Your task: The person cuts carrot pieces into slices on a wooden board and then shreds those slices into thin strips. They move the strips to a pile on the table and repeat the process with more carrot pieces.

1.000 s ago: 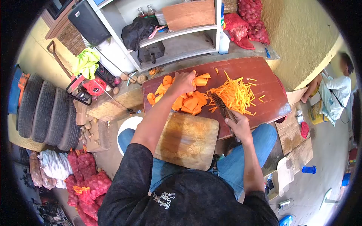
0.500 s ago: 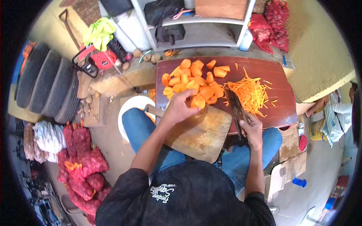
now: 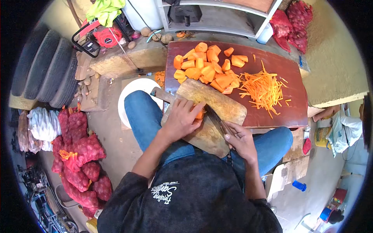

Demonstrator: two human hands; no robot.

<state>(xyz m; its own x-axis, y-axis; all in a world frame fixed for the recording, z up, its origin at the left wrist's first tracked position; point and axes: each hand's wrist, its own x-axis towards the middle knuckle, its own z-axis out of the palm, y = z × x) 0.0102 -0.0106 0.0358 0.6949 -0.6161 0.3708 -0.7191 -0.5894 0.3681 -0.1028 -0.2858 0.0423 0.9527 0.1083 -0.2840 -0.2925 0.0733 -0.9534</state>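
My left hand (image 3: 180, 119) is closed over a carrot piece (image 3: 200, 115), pressing it on the wooden cutting board (image 3: 229, 104); the fingers hide most of the piece. In my right hand (image 3: 241, 140) is a dark-bladed knife (image 3: 218, 121), its blade right beside the carrot piece and my left fingertips. The board lies tilted over my lap, its far edge at the red-brown table (image 3: 291, 110). Past the board sits a heap of peeled carrot chunks (image 3: 208, 70). To its right is a pile of thin carrot strips (image 3: 262, 91).
A white basin (image 3: 123, 101) stands left of my knee. Red net sacks (image 3: 83, 155) lie on the floor at left, below stacked tyres (image 3: 46, 66). A grey shelf (image 3: 221, 23) rises behind the table. A blue object (image 3: 299, 185) lies on the floor at right.
My left hand has brought a carrot piece from beside the heap down onto the board. My right hand has moved the knife left, from near the strips to the piece.
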